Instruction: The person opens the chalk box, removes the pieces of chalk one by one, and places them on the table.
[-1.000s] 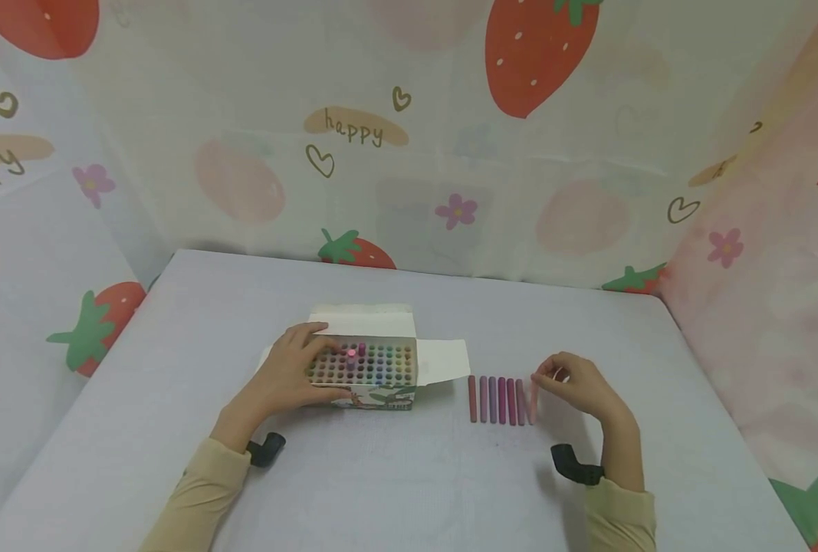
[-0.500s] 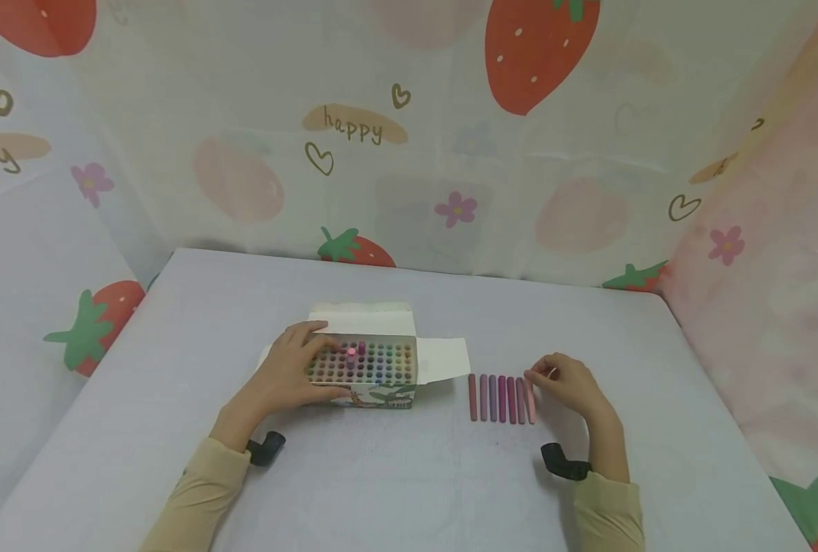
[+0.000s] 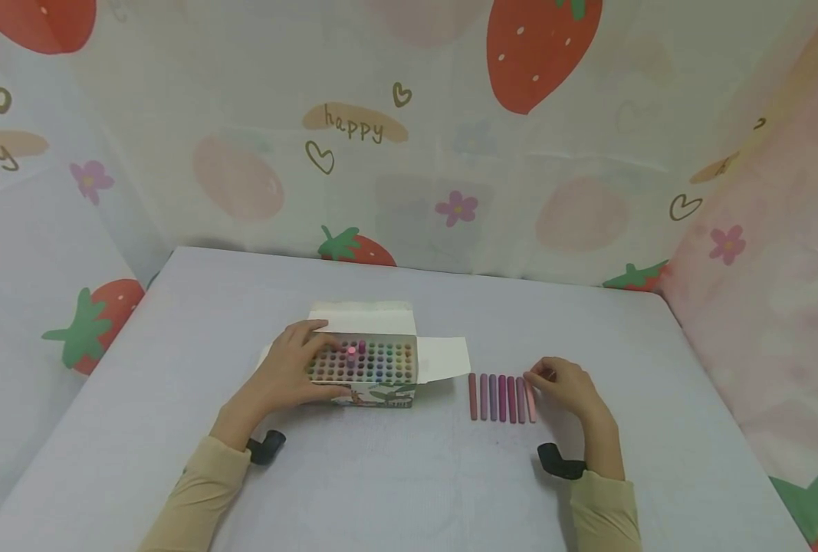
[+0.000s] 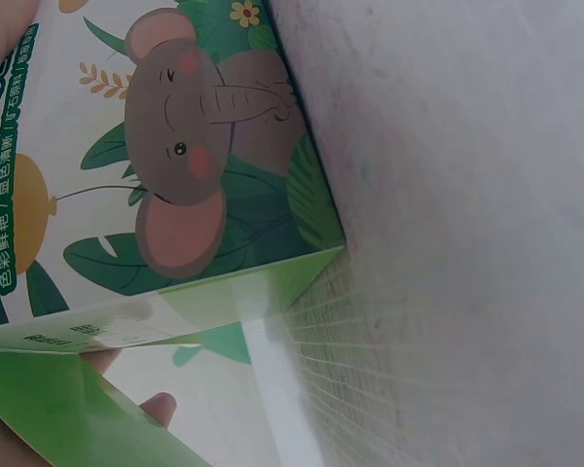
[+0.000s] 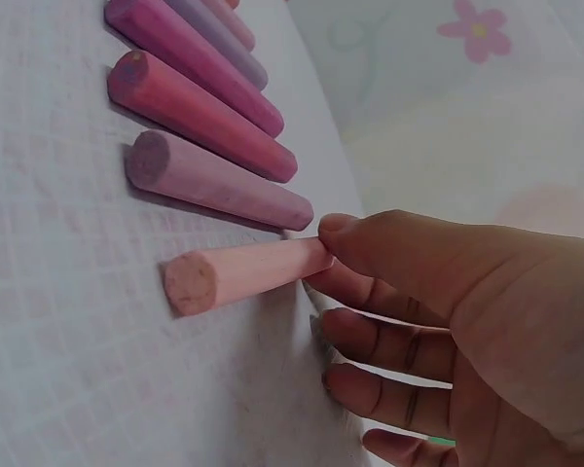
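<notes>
My left hand grips an open cardboard box by its left end, thumb at the front and fingers over the top and back. Rows of colourful chalk sticks fill the box, and a few pink and purple ones stick up higher. In the left wrist view an elephant is printed on the box side. My right hand pinches the far end of a pale pink chalk stick between thumb and index finger. That stick lies on the table at the right end of a row, slightly angled beside a mauve stick.
Several red, purple and magenta chalk sticks lie side by side between the box and my right hand. The box's right flap and back flap are folded out. A white cloth covers the table; a strawberry-print curtain hangs behind.
My right hand has moved a little left, bringing the pale pink chalk closer to the row and down onto the table. The left hand stays on the box.
</notes>
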### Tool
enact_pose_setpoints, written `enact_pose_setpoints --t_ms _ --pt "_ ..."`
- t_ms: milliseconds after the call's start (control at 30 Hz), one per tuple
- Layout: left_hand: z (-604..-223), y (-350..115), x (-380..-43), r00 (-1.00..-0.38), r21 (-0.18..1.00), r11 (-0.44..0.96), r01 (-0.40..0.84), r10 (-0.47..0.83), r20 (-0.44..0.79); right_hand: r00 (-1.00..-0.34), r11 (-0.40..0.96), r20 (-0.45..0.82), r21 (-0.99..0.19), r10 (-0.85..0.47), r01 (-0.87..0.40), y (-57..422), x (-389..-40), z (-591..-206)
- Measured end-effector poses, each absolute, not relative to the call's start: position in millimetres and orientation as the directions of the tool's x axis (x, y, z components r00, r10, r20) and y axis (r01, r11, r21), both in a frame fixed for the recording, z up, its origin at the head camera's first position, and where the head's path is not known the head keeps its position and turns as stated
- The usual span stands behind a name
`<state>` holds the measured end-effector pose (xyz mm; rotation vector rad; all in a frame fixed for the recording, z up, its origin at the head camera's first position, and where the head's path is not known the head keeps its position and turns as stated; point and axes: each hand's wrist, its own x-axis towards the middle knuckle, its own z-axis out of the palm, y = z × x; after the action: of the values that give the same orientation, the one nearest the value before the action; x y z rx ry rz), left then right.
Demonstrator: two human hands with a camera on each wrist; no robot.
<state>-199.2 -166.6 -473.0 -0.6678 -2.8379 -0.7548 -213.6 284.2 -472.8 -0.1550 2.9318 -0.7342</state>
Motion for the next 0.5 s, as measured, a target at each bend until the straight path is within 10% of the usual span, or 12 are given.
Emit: enact_pose_setpoints --t_ms 500 --pt "-474.5 -166.8 -199.0 -0.899 0.445 0.781 0.438 0.377 0.224 -0.988 0.878 -0.097 -0.475 -0.119 -0.059 282.8 -211.1 -471.2"
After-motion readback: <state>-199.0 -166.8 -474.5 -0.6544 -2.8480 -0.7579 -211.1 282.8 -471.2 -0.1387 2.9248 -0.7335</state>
